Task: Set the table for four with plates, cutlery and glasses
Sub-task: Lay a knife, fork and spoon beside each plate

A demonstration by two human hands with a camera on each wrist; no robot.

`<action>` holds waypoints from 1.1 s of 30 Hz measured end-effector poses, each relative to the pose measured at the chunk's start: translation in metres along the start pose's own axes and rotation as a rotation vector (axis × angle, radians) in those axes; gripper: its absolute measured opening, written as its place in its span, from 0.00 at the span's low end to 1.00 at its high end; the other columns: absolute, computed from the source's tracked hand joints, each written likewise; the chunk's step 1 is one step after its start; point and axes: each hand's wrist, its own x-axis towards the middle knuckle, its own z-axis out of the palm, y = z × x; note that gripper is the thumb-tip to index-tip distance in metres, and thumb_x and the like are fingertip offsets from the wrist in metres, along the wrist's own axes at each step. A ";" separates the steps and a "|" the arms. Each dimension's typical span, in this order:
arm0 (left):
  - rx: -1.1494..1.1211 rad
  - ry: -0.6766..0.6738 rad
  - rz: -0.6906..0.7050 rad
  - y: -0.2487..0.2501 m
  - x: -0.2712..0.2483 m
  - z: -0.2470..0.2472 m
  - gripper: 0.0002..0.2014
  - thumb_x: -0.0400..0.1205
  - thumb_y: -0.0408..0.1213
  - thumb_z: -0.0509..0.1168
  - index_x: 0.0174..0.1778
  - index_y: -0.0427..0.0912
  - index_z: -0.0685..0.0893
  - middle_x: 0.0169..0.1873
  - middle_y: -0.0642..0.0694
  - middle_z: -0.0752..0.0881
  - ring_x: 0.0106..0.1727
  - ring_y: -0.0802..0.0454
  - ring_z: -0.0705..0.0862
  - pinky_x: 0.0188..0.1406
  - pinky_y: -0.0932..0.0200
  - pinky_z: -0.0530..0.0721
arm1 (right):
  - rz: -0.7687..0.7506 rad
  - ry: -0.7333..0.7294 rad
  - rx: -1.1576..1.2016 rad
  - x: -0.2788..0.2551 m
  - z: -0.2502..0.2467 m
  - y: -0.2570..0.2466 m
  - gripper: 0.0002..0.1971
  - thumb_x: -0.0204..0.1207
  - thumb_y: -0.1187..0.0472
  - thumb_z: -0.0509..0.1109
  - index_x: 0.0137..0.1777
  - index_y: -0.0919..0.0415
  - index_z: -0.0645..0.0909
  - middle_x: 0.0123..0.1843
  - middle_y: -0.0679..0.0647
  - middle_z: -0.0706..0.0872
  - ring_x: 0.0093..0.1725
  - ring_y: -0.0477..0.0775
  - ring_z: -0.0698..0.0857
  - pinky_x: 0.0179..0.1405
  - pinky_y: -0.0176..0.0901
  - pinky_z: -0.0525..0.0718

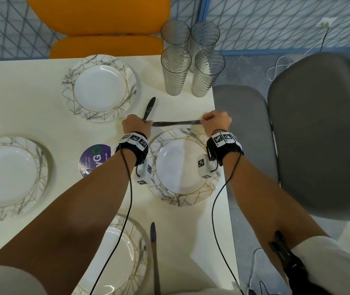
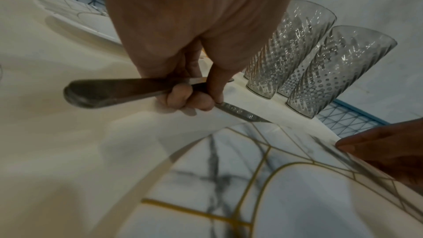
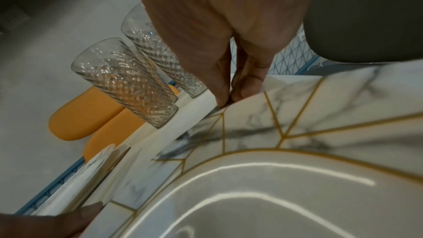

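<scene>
Holding two knives at once: left hand (image 1: 136, 127) is curled round the handle of one knife (image 1: 149, 108), which sticks up twd frame centre, its far end near the top plate (image 1: 100, 87); left wrist view shows fingers (image 2: 181, 97) wrapped on it, w/ a second blade crossing under the thumb. Right hand (image 1: 216, 122) pinches the end of the other knife (image 1: 176, 123), which lies horizontally betw. both hands, just above the rim of the right-centre plate (image 1: 193, 193); right wrist view shows fingertips (image 3: 220, 97) closed on the metal at the plate edge. Can't tell if this knife touches the table (image 1: 21, 99). Four plates total: top centre, left plate (image 1: 10, 177), right-centre, and bottom plate (image 1: 125, 262) partly hidden by the left forearm. Another knife (image 1: 155, 256) lies just right of the bottom plate. Four ribbed glasses (image 1: 191, 58) stand clustered upright at upper right of the table. Purple round sticker (image 1: 94, 156) sits betw. the left and right-centre plates. Orange chair (image 1: 106, 26) at top, grey chair (image 1: 318, 135) at right.
</scene>
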 end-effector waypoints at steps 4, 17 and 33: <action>0.018 0.000 -0.005 0.000 -0.002 0.003 0.18 0.82 0.48 0.75 0.52 0.32 0.91 0.52 0.36 0.93 0.54 0.40 0.91 0.40 0.59 0.78 | 0.011 -0.010 0.016 0.003 -0.001 0.002 0.07 0.78 0.63 0.74 0.52 0.58 0.93 0.51 0.53 0.93 0.63 0.52 0.83 0.56 0.31 0.74; -0.089 -0.048 0.004 -0.003 -0.015 -0.012 0.24 0.87 0.54 0.67 0.48 0.34 0.93 0.45 0.40 0.94 0.46 0.41 0.89 0.46 0.55 0.80 | 0.033 0.024 0.042 0.002 -0.002 0.001 0.09 0.78 0.60 0.70 0.52 0.56 0.91 0.54 0.56 0.91 0.60 0.56 0.85 0.57 0.37 0.82; -0.741 -0.183 0.205 -0.072 -0.106 -0.111 0.09 0.85 0.40 0.74 0.50 0.37 0.93 0.37 0.45 0.88 0.32 0.51 0.83 0.28 0.58 0.80 | -0.364 -0.218 0.444 -0.131 0.032 -0.134 0.15 0.78 0.46 0.74 0.56 0.56 0.84 0.42 0.52 0.91 0.31 0.52 0.91 0.33 0.46 0.90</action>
